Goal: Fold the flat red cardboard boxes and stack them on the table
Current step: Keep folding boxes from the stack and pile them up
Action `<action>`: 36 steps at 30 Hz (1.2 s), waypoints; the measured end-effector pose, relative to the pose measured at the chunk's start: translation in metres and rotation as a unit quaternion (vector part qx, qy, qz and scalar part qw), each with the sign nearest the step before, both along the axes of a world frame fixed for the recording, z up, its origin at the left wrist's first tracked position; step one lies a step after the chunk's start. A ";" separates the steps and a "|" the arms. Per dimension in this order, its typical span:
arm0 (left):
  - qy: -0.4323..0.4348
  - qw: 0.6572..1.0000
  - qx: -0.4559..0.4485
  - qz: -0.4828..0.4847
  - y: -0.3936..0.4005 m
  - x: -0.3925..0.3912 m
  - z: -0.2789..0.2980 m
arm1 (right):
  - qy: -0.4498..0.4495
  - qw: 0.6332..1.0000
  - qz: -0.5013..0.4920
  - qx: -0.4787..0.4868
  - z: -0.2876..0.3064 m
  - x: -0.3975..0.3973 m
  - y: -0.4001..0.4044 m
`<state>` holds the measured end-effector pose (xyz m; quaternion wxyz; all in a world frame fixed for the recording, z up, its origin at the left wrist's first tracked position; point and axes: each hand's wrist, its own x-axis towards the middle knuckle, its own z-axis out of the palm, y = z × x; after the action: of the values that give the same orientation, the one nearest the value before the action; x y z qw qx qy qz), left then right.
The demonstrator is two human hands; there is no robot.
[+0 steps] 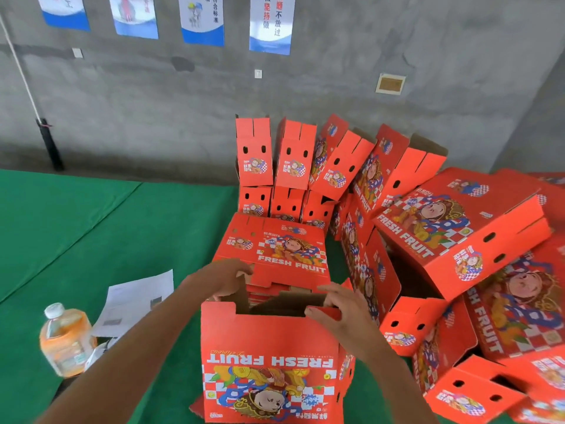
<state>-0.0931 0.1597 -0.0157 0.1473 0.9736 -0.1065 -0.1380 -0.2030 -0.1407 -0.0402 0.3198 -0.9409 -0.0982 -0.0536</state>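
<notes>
Head view. Open box (270, 356) stands upright on the green surface (91, 228), nearest the person, print upside down, top open with brown inner flaps showing. Left hand (224, 278) curls over the far left flap, grip closed on it. Right hand (342, 312) pinches the right top edge of the same box, grip holding cardboard. Flat stack (275, 255) lies just behind the box, "FRESH FRUIT" face up. Folded boxes (458, 228) are heaped to the right and stacked two rows high against the grey wall (336, 87). Left on the surface: bottle (65, 339) of orange liquid, beside papers (137, 301). Posters (201, 19) hang on the wall.
</notes>
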 end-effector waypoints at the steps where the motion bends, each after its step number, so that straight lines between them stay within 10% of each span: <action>1: -0.012 1.000 -0.007 0.008 0.006 0.001 0.005 | -0.017 0.999 0.017 -0.037 0.005 -0.004 -0.006; 10: -0.151 0.958 -0.168 0.179 0.037 -0.035 -0.002 | -0.121 0.978 0.016 -0.169 0.013 -0.030 -0.043; 18: -0.303 0.925 -0.209 0.097 0.021 -0.079 -0.071 | -0.161 0.956 -0.055 -0.239 -0.012 -0.038 -0.024; 27: -0.260 0.941 -0.211 -0.047 -0.007 -0.131 -0.130 | -0.096 0.951 -0.101 -0.277 -0.061 -0.043 -0.023; 32: -0.205 0.922 -0.294 0.147 -0.030 -0.133 -0.135 | -0.131 0.961 -0.137 -0.199 -0.067 -0.039 -0.030; 36: 0.035 0.810 -0.473 0.346 -0.037 -0.126 -0.133 | -0.078 0.965 -0.245 0.054 -0.076 -0.042 -0.037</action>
<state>-0.2194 0.1226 -0.1483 0.6312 0.7506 0.1903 -0.0444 -0.2451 -0.1775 -0.1165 0.3388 -0.9102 0.1137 -0.2092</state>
